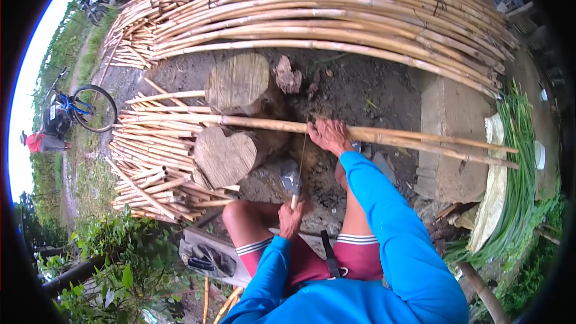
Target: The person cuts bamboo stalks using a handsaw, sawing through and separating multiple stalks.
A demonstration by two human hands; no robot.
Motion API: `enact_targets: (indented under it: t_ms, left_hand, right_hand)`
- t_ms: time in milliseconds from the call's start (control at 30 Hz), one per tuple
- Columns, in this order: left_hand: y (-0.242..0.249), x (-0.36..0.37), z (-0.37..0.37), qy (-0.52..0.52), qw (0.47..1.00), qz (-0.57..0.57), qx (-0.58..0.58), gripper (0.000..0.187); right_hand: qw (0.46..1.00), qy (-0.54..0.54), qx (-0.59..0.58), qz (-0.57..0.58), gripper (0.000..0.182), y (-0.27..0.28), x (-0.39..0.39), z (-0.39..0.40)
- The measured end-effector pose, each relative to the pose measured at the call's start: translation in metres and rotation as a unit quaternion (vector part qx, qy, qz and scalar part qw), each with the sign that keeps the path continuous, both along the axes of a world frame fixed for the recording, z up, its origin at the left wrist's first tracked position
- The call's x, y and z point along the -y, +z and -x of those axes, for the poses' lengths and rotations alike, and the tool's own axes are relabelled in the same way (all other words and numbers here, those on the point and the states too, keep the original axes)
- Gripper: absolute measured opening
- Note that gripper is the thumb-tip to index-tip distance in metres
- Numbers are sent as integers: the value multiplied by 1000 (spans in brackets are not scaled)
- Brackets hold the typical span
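Note:
My right hand (330, 136) is closed over a long bamboo pole (270, 123), which lies across a log stump (227, 157) and runs out to the right beside a second pole (444, 149). Below it, my left hand (290, 219) grips the pale handle of a thin-bladed tool (302, 159). The blade is seen edge-on and its tip reaches up to the pole near my right hand; whether it is a knife or a saw I cannot make out. A grey metal block (290, 174) shows beside the handle.
Long bamboo poles (336, 15) lie bundled at the back. Cut bamboo pieces (159, 147) are piled left of the stumps. A second stump (238, 81), a concrete block (453, 126) and green stalks (516, 150) surround the spot. A bicycle (93, 108) and a person in red (45, 142) are farther left.

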State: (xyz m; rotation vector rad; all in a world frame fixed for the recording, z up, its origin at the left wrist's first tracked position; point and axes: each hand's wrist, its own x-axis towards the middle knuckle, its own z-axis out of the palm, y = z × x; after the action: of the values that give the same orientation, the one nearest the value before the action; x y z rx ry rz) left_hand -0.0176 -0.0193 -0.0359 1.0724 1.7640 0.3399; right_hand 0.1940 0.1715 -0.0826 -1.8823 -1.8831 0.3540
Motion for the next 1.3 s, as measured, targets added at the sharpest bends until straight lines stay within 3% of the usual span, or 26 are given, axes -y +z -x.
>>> enact_targets:
  t_ms: [100,200,267,533,600,800,1033,1200,1300]
  left_hand:
    - [-34,-19,-6,8,999,-26,-39,46]
    - [-32,-61,-24,20,999,-44,-1,48]
    - [-27,-85,-34,24,1000,1,-12,47]
    - [-20,-98,-42,19,999,-43,-23,50]
    - [-19,-98,-42,14,999,-30,-29,52]
    - [-34,-98,-40,14,999,-25,-18,56]
    - [-12,-94,-41,9,1000,-9,-9,49]
    - [-12,-34,-15,6,998,-21,-54,52]
    - [-25,-7,4,11,996,39,-74,51]
  right_hand:
    - [1000,-16,-1,20,42,17,2,2]
    - [1000,-21,5,13,43,14,1,2]
    - [1000,-21,2,15,44,18,2,4]
    - [979,59,-44,188,45,51,-5,-15]
    - [968,98,-53,226,47,57,-3,-22]
    - [968,47,46,244,49,24,-5,-28]
    - [952,3,24,305,40,51,-12,-24]
    - [955,17,10,296,38,43,-12,-27]
    - [959,16,28,281,33,40,-10,-25]
